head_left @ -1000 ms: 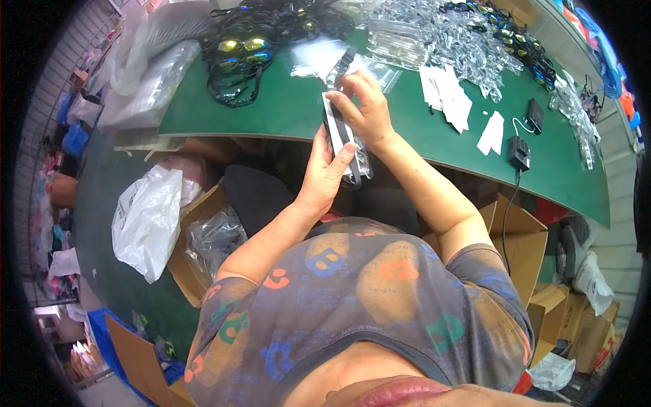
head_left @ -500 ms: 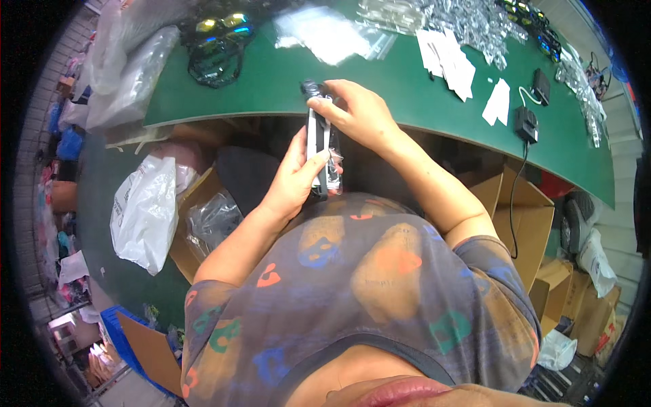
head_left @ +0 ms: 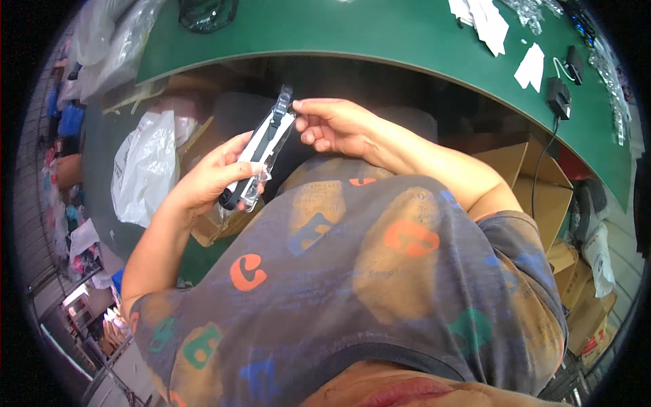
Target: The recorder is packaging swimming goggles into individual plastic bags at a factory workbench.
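Observation:
A long, narrow item (head_left: 277, 129) with a black strap with a buckle, white strips and clear crinkled plastic slants upward to the right in front of my body. My left hand (head_left: 220, 169) grips its lower part, the thumb lying across the front and the fingers behind. Close by its upper end is my right hand (head_left: 332, 125), turned partly palm up. The thumb there is stretched out and the other fingers curl loosely, a little apart from it. The right thumb tip is at the item's edge; I cannot tell whether it touches.
The green table (head_left: 325, 30) curves across ahead, with white paper slips (head_left: 531, 68), a black adapter (head_left: 559, 98) with a cable, and black goggles-like gear (head_left: 207, 13). A white plastic bag (head_left: 146, 166) hangs at left. Cardboard boxes (head_left: 542, 180) stand at right.
Both hands and the item have come away from the table edge, toward my body and left. The item now tilts more, and my right hand has let go of its top end.

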A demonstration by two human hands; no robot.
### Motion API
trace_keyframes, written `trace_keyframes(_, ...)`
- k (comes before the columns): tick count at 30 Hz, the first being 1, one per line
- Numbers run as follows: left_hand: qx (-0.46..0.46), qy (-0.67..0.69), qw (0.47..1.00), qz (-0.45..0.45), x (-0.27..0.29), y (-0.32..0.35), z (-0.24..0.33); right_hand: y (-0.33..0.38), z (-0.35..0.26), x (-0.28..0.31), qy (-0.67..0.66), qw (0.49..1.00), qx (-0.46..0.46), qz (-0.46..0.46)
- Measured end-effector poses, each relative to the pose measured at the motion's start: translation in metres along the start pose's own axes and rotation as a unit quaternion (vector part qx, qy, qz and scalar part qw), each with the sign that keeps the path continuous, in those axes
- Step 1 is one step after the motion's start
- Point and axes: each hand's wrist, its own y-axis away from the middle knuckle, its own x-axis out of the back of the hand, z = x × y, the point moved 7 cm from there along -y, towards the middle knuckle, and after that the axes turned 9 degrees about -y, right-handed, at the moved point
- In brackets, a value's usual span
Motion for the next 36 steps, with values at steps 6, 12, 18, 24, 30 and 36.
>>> trace_keyframes(6,0.127,-0.078,0.989,-0.011,0.020,0.020,-0.031,-0.047,0.056,0.013,-0.023,0.986,-0.165,-0.015)
trace_keyframes(12,0.143,-0.150,0.978,0.028,0.031,0.034,-0.023,-0.059,0.077,0.007,-0.050,0.970,-0.226,-0.079)
trace_keyframes(18,0.138,-0.129,0.982,0.012,0.028,0.031,-0.026,-0.060,0.065,0.006,-0.102,0.982,-0.152,-0.050)
trace_keyframes(24,0.138,-0.122,0.983,0.017,0.024,0.019,-0.018,-0.051,0.048,0.013,-0.083,0.987,-0.119,-0.066)
trace_keyframes(30,0.107,0.063,0.992,-0.012,-0.003,-0.004,-0.018,-0.038,0.007,0.026,0.059,0.992,0.106,0.028)
trace_keyframes(36,0.013,0.213,0.977,-0.023,-0.030,-0.041,-0.008,0.063,-0.062,-0.053,0.614,0.437,0.658,-0.020)
